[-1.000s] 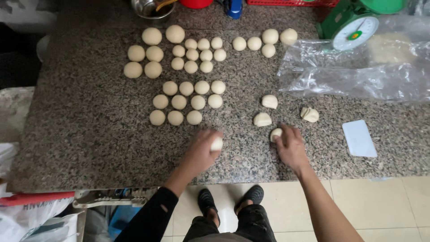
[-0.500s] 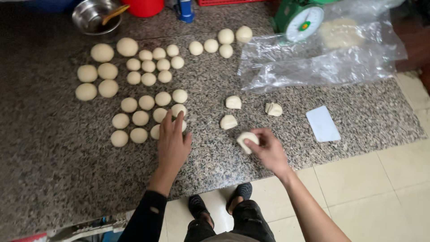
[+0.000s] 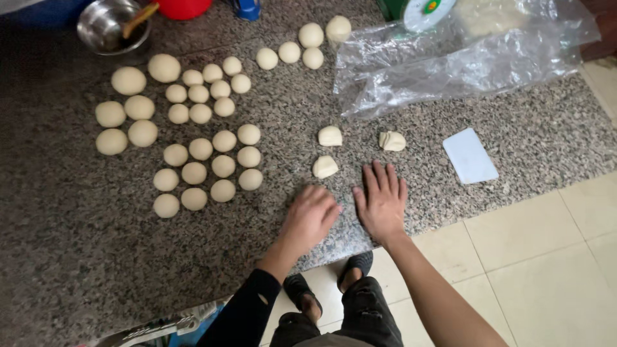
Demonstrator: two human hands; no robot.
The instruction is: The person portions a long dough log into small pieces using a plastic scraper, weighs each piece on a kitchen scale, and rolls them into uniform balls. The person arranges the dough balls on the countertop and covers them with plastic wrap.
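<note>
Tabletop (image 3: 77, 270): speckled granite, seen from above; tiled floor at right.

Left hand (image 3: 310, 218): palm down near the front edge, fingers curved over the stone. Whether it covers any dough cannot be told.

Right hand (image 3: 381, 200): just beside the left, flat, fingers spread and straight. Nothing visible in its grip; what lies beneath the palm cannot be told.

Dough pieces, unrolled, 3:
- 1 piece (image 3: 325, 167) just beyond the left hand's fingertips, apart from them.
- 1 piece (image 3: 330, 136) directly behind that.
- 1 piece (image 3: 392, 141) beyond the right hand, apart from its fingertips.

Dough balls, rolled, smooth:
- Small balls (image 3: 209, 164) in rows, left of the hands.
- A second small group (image 3: 205, 93) farther back.
- Larger balls (image 3: 125, 119) at far left.
- 4 balls (image 3: 302, 48) in a loose line at the back, the last touching the plastic sheet.

Other items:
- Scraper (image 3: 470, 155): white, flat, rectangular, well right of the hands.
- Plastic sheet (image 3: 463, 54): clear, crumpled, back right.
- Scale (image 3: 421, 9): green body, round dial, behind the sheet, partly cut off.
- Bowl (image 3: 112, 26): steel, back left, a wooden handle resting in it.
- Red container (image 3: 183, 6), top edge.
</note>
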